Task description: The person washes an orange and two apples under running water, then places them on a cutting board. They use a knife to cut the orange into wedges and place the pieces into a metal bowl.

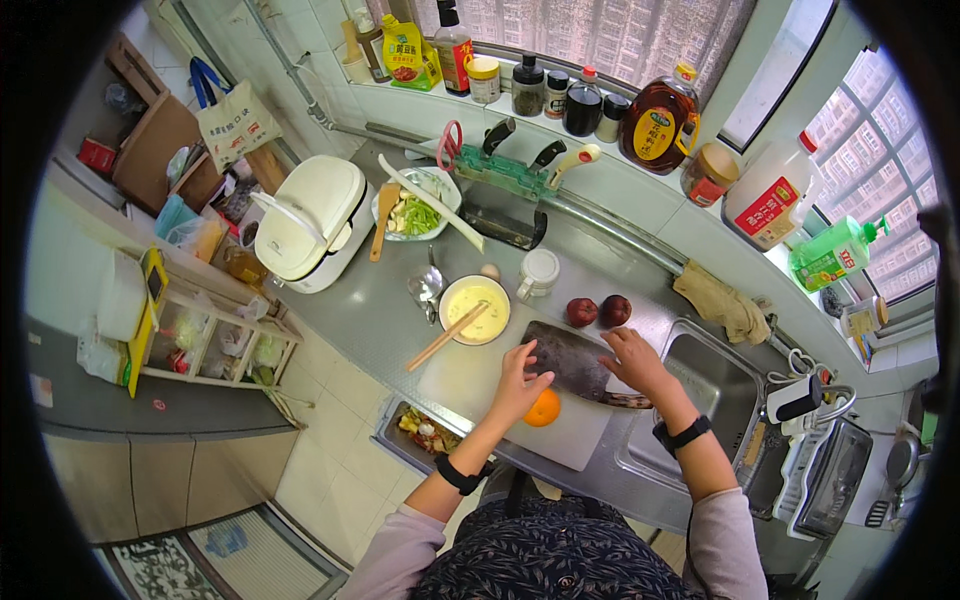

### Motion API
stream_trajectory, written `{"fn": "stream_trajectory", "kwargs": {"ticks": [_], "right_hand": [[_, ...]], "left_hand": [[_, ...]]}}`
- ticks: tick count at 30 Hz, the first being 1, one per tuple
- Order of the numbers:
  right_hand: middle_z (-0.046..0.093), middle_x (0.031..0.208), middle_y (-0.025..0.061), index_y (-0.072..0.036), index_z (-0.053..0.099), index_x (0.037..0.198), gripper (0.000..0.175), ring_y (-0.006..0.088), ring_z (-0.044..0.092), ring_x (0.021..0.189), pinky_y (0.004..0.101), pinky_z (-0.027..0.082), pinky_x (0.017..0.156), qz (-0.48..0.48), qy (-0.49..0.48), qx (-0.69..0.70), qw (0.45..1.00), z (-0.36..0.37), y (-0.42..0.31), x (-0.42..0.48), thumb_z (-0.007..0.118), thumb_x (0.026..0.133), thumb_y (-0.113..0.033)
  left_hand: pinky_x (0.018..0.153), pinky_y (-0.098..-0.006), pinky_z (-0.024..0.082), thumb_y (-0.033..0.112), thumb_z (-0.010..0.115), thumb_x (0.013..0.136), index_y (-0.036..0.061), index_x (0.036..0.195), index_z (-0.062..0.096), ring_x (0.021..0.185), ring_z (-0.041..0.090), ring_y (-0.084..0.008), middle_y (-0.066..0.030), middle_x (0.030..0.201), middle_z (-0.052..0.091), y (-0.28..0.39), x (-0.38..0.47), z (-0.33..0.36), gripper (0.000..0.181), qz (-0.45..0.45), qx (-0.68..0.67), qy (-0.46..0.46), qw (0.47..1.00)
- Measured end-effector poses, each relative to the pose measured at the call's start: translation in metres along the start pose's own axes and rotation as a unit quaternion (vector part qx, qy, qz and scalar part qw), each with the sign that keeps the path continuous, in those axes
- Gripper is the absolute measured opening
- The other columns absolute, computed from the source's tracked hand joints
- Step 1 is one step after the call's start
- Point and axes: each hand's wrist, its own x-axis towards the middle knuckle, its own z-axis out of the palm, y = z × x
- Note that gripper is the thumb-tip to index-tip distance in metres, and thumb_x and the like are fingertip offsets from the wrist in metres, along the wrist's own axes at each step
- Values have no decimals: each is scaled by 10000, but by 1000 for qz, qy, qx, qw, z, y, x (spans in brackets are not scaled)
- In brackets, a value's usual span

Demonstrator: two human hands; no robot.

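Note:
My left hand (519, 382), fingers apart and empty, hovers over the white cutting board (577, 439) beside an orange (542, 407). My right hand (634, 360) is also empty, its fingers spread above the dark-bladed cleaver (566, 358), whose handle points toward the sink. Two dark red apples (581, 312) sit just behind the blade. Left of the cleaver stands a bowl of beaten egg (484, 319) with wooden chopsticks (447, 336) resting across it. An egg (490, 271) and a white lidded mug (538, 271) are behind the bowl.
A steel sink (705, 375) lies to the right. A white rice cooker (311, 225), a plate of chopped vegetables (417, 202) and a green knife holder (501, 171) stand at the back left. A scrap bin (396, 437) hangs by the front edge. Bottles, including cooking wine (660, 120), line the sill.

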Motion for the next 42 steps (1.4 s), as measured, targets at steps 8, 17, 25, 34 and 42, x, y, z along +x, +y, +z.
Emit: {"fn": "stream_trajectory", "kwargs": {"ticks": [8, 17, 25, 34, 42], "right_hand": [[665, 1094, 170, -66, 661, 1182, 372, 372, 641, 1048, 466, 518, 897, -24, -183, 27, 982, -19, -57, 100, 689, 902, -308], [671, 964, 109, -94, 724, 966, 165, 307, 648, 940, 438, 522, 816, -106, 89, -214, 967, -97, -87, 281, 646, 848, -177], [753, 1082, 85, -161, 782, 1003, 194, 279, 719, 1026, 459, 507, 824, 83, -57, -397, 912, -102, -46, 379, 615, 906, -181], [714, 1134, 205, -37, 762, 1037, 281, 394, 690, 1054, 443, 570, 853, 145, -152, -243, 947, -113, 1, 404, 633, 809, -139], [724, 1202, 89, -110, 662, 1217, 348, 310, 683, 1122, 549, 411, 911, 111, -104, -350, 924, -99, -26, 380, 660, 871, -150]], "left_hand": [[1135, -405, 378, 257, 769, 889, 19, 1493, 411, 1365, 448, -314, -156, 1492, 405, -4, 9, -15, 741, 84, 178, -61, 979], [1024, -398, 477, 185, 729, 925, 67, 1553, 312, 1304, 536, -255, -147, 1511, 390, 2, 4, -18, 763, -5, 10, -70, 997], [1021, -383, 480, 157, 699, 946, 69, 1548, 325, 1278, 562, -242, -146, 1496, 426, 6, -6, -34, 714, -17, -49, -53, 997], [982, -365, 504, 167, 678, 960, 53, 1500, 395, 1202, 607, -227, -151, 1427, 509, -13, -9, -33, 620, -55, -121, -78, 988], [1020, -360, 480, 147, 652, 978, 52, 1471, 425, 1236, 587, -214, -135, 1412, 543, -7, -7, -18, 551, -82, -149, -126, 977]]}}
